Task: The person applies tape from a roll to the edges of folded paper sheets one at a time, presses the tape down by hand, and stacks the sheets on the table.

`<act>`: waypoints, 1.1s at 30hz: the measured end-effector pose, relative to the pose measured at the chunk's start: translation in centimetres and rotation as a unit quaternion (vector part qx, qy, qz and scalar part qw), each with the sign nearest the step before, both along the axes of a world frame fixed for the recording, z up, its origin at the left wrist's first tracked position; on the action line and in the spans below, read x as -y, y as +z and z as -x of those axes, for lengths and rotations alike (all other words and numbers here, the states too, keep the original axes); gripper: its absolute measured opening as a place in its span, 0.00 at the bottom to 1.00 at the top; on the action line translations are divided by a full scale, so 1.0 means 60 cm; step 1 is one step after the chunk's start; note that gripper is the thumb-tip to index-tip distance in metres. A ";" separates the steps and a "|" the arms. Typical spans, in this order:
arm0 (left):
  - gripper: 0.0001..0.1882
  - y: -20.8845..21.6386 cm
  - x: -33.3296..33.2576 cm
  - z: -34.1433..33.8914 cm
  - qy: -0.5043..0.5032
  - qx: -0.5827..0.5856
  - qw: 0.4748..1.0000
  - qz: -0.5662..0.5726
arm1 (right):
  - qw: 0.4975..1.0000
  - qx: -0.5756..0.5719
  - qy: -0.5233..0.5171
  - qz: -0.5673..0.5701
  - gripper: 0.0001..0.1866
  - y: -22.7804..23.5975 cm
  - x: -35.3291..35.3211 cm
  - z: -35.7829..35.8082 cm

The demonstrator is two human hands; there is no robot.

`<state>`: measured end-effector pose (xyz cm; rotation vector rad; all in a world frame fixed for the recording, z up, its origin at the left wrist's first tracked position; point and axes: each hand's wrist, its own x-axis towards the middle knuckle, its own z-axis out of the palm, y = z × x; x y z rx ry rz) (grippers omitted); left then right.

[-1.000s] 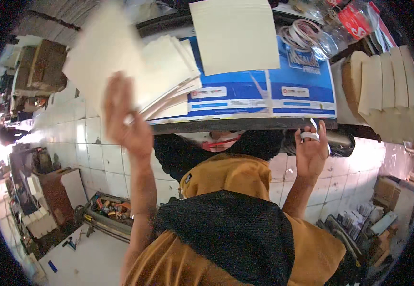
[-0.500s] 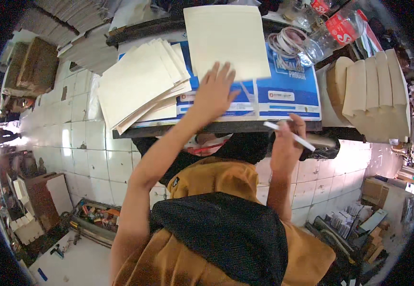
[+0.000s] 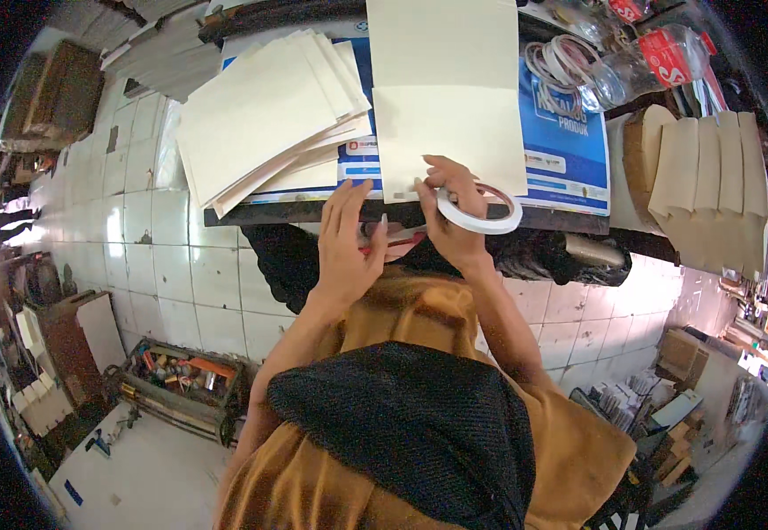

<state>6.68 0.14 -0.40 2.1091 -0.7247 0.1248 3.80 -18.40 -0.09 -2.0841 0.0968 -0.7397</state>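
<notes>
An unfolded cream sheet (image 3: pixel 448 132) with a crosswise crease lies at the middle of the table, its near edge close to the table's front. My right hand (image 3: pixel 455 246) is closed on a roll of white tape (image 3: pixel 490 224), held tilted at that near edge. Its thumb and fingertips are by the sheet's lower left corner, where a small greyish strip shows. Left of that corner, my left hand (image 3: pixel 345 252) is open and empty, fingers stretched toward the table edge. A stack of cream sheets (image 3: pixel 265 124) lies fanned out on the left.
Beneath the paper is a blue printed sheet (image 3: pixel 570 168) on the table. Several tape rolls (image 3: pixel 561 64) and a clear plastic bottle with a red label (image 3: pixel 658 64) are at the back right. Folded cream paper bundles (image 3: pixel 707 177) stand at the right edge.
The cream sheet, folded before, now lies opened out and nearer. My left hand has drawn back off it toward me. My right hand has brought the tape roll to the sheet's near edge.
</notes>
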 end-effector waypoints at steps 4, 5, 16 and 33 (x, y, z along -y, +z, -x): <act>0.31 -0.006 -0.004 0.015 0.001 -0.009 1.000 0.023 | 1.000 -0.007 0.016 -0.002 0.20 -0.006 -0.020 -0.004; 0.31 -0.008 -0.002 0.017 0.002 -0.009 1.000 0.024 | 1.000 -0.008 0.015 0.006 0.21 -0.007 -0.021 -0.005; 0.34 -0.027 -0.002 0.022 -0.015 0.035 0.999 0.028 | 0.996 -0.022 -0.027 0.087 0.21 -0.001 -0.023 0.001; 0.32 -0.048 0.012 0.029 -0.014 0.101 0.992 -0.068 | 0.995 -0.077 -0.016 0.060 0.23 0.031 0.008 0.028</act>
